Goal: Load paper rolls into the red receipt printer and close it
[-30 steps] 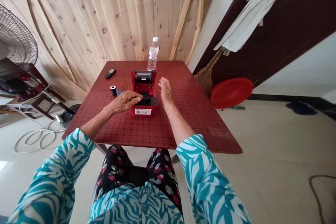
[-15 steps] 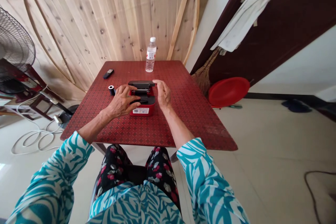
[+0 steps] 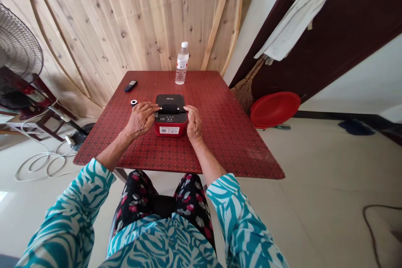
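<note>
Both hands (image 3: 141,118) flank red-black printer (image 3: 170,122) — lid (image 3: 169,101) down.

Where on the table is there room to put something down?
The biggest bare patch on the red table lies between the right grip and the table's right edge. Another lies between the black remote and the bottle. It's crowded at the red machine: right grip on one side, left grip on the other, with a small roll just beyond it.
</note>
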{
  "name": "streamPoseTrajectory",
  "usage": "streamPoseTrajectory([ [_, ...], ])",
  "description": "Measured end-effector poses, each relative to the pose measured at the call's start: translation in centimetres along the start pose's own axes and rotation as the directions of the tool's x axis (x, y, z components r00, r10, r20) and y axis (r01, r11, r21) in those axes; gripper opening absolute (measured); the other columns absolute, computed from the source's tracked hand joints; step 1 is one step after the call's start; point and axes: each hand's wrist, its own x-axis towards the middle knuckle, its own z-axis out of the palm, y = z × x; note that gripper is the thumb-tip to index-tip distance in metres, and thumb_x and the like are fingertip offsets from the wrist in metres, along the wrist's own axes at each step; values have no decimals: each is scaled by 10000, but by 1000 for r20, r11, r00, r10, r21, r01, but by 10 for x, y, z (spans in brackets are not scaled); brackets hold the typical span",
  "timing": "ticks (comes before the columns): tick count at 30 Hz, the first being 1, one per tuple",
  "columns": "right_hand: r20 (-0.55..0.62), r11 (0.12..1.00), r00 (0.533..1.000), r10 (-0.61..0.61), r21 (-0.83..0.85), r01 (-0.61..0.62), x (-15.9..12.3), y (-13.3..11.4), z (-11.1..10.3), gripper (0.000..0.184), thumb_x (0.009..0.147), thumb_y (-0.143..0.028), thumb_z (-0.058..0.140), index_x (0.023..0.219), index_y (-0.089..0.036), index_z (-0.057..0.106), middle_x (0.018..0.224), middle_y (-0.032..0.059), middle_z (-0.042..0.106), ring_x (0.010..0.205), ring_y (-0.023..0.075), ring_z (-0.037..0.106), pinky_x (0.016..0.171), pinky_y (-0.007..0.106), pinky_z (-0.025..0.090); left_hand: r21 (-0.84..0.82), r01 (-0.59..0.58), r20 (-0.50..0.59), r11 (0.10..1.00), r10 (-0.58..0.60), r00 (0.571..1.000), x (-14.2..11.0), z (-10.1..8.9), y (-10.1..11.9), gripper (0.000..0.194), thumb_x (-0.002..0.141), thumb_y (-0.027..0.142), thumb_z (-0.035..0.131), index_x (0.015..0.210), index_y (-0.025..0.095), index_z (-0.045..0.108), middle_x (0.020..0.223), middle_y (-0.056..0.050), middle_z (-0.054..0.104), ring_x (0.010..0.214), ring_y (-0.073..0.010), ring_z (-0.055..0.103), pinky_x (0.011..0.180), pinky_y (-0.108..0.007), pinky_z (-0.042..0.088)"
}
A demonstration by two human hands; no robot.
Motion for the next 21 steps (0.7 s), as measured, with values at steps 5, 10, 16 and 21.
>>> streamPoseTrajectory([
  [5,37,1000,999,21,-3,-21,-4,-3,-1,503,961,-584,309,1004,-258,690,1121,79,674,1139,216,600,1068,445,446,-28,6,-25,1000,-7,1000,0,0,2,374,886,202,401,1085,221,718,1189,-68,712,1214,-246,557,1102,-469,328],
  [10,-1,977,980,197,89,-196,-7,2,0,527,920,-638,349,1148,-259,635,1199,90,658,1115,225,617,1000,439,495,-229,77,-77,970,-97,992,-13,6,-3,324,910,291,457,1123,219,690,1281,-87,663,1249,-243,551,1114,-462,338],
  [16,9,891,895,446,93,-444,-8,14,1,548,890,-644,369,1125,-231,641,1090,89,704,959,215,656,863,395,533,-738,381,-99,558,-647,756,-36,20,-1,415,831,490,587,1090,177,676,1064,-107,718,976,-230,669,895,-379,509],
  [21,61,924,922,381,-49,-379,-8,15,0,480,893,-569,395,982,-203,693,1032,98,731,1011,244,651,973,446,474,-813,467,115,347,-691,713,-23,18,13,497,736,577,664,1027,176,705,1046,-105,719,970,-250,660,748,-317,522],
])
